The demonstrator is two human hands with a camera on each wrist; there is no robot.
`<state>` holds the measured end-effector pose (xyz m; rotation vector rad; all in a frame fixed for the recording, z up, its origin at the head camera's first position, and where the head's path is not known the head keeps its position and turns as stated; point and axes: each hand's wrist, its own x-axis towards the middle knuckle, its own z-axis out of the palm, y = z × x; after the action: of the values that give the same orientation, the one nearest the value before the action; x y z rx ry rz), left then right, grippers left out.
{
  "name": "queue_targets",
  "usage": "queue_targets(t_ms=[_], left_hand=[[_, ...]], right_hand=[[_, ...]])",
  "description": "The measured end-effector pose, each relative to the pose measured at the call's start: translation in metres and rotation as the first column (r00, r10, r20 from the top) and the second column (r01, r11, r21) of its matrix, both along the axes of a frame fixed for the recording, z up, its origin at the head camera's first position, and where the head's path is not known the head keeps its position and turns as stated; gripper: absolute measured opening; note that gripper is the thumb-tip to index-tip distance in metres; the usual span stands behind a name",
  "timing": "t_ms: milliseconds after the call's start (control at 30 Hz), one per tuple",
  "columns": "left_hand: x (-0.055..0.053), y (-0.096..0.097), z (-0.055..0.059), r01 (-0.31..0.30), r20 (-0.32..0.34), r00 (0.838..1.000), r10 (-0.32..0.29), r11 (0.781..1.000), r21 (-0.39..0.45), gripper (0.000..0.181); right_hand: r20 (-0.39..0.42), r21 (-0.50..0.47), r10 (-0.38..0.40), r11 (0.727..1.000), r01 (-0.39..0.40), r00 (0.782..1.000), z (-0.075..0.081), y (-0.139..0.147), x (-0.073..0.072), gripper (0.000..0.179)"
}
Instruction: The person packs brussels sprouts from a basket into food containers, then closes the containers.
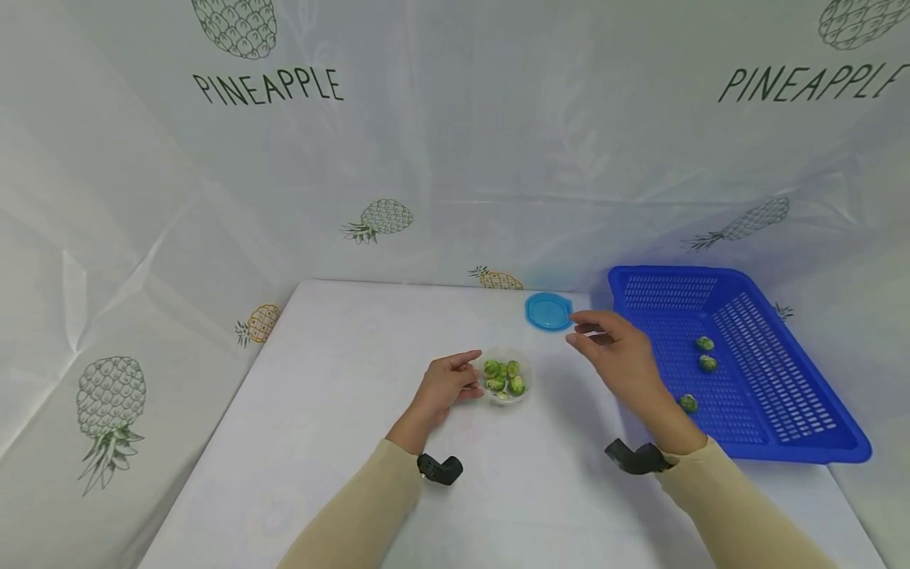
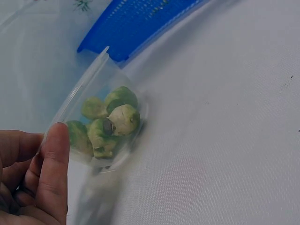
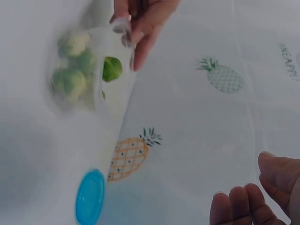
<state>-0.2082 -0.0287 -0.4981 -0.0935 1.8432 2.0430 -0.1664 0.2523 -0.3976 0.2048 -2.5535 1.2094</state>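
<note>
A small clear plastic tub (image 1: 526,365) stands on the white table with several Brussels sprouts (image 1: 517,385) in it. My left hand (image 1: 445,387) holds its rim from the left; in the left wrist view the thumb lies against the tub's edge. To the right, my right hand (image 1: 620,357) is above the table between the tub and the blue basket, its fingers loosely bent and holding nothing. In the right wrist view its fingertips (image 3: 240,199) are apart from the thumb. A round blue lid (image 1: 548,312) lies near the back edge, just beyond the right fingertips.
A large blue plastic basket (image 1: 768,419) stands at the right with 3 Brussels sprouts (image 1: 707,363) inside. White sheeting (image 1: 455,142) with pineapple prints rises behind the table and along its sides. Black wrist devices (image 1: 635,458) sit on both forearms.
</note>
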Motion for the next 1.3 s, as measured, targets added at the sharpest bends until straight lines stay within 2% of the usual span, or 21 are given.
queue_targets(t_ms=[300,567,733,933,1167,1300], left_hand=[[0.000,-0.001,0.000,0.005,0.000,1.000,-0.005,1.000,-0.007,0.045],[0.000,-0.002,-0.001,0.012,-0.009,1.000,-0.012,1.000,-0.007,0.046],[-0.001,-0.002,-0.001,0.012,-0.007,1.000,-0.012,1.000,-0.014,0.047],[-0.001,-0.003,-0.001,0.005,-0.004,1.000,-0.005,1.000,-0.025,0.045],[-0.002,-0.002,-0.003,0.007,-0.017,1.000,-0.007,1.000,-0.020,0.045],[-0.002,-0.002,-0.003,0.007,-0.014,1.000,-0.007,1.000,-0.025,0.044]], right_hand=[[-0.080,0.049,-0.067,0.996,0.071,0.995,0.021,0.039,0.000,0.029],[0.004,0.171,-0.115,0.979,0.112,0.993,0.025,0.098,-0.011,0.037],[0.046,0.235,-0.123,0.966,0.109,0.991,0.018,0.131,-0.021,0.042],[0.111,0.279,-0.097,0.958,0.063,0.989,0.004,0.166,-0.032,0.048],[0.212,0.332,-0.100,0.943,0.025,0.972,-0.012,0.201,-0.045,0.055],[0.244,0.368,-0.092,0.930,-0.004,0.965,-0.024,0.216,-0.050,0.053]])
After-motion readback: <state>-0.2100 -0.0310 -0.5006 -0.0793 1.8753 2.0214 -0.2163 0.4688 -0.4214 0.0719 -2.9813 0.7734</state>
